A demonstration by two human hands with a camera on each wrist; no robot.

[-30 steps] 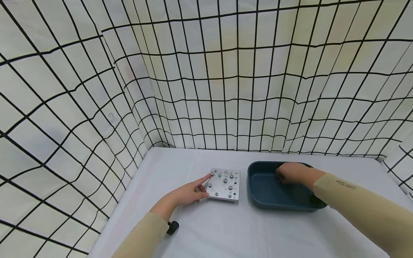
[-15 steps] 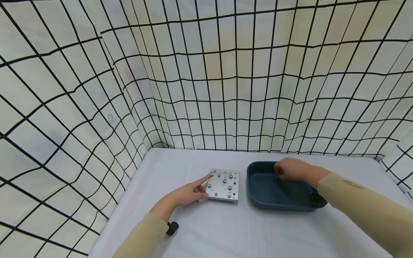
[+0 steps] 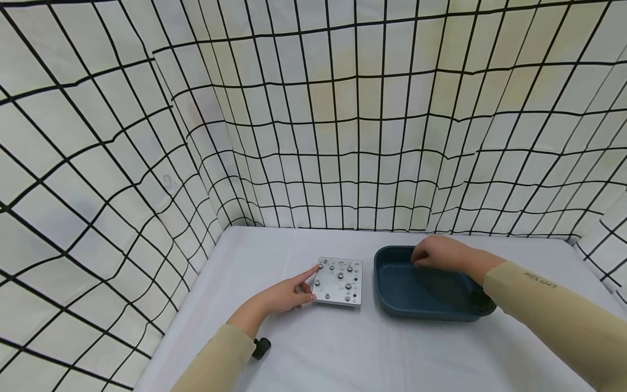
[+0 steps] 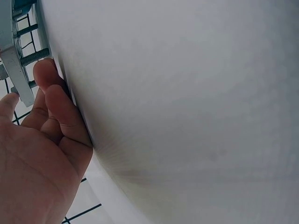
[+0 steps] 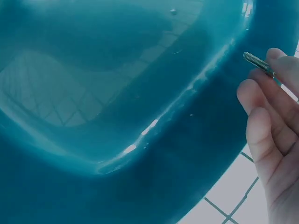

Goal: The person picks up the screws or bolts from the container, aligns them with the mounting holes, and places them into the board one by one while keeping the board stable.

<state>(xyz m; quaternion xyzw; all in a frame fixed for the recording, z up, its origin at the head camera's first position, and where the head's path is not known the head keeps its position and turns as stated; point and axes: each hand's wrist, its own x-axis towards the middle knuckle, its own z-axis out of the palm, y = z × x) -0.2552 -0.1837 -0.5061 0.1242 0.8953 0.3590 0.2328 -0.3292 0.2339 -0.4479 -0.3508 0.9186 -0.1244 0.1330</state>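
Note:
A square metal plate [image 3: 334, 298] with several bolts set in its top lies on the white tabletop. My left hand [image 3: 284, 294] holds its left side, index finger at the far corner and thumb at the near one. Threaded bolt ends stick out beneath the plate [image 4: 17, 77] in the left wrist view, close to my curled fingers. Over the far part of a dark blue tray [image 3: 426, 314] is my right hand [image 3: 443, 253]. Between thumb and fingers it pinches a small threaded bolt [image 5: 256, 62], shaft pointing outward; its other end is hidden by the fingers.
The tray stands just right of the plate, with a gap between them. A tiny shiny speck [image 5: 174, 11] shows on the tray floor. Black wrist camera [image 3: 262, 347] sits under the left forearm. White walls with a black grid [image 3: 343, 136] enclose the table's back and sides.
My right hand has risen from inside the tray and shifted slightly toward its far rim, and left. The left hand and plate keep their places.

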